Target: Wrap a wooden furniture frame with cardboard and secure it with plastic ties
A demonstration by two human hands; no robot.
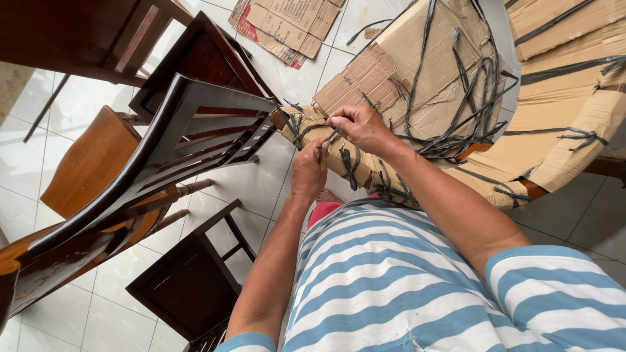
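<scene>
A furniture part wrapped in brown cardboard (365, 171) lies across the middle, bound with black plastic straps (347, 164). My left hand (309, 171) rests on the wrapped part and pinches a strap end. My right hand (360, 126) is just above it, fingers closed on the same black strap near the wrapped tip. Both hands sit close together, almost touching. My blue-and-white striped shirt fills the lower right.
A dark wooden chair back (163, 146) juts in at left, with a lighter brown seat (88, 160) behind it and a dark stool (189, 283) below. Cardboard-wrapped furniture with loose straps (456, 85) stands at right. Flattened cardboard (287, 26) lies on the white tiled floor.
</scene>
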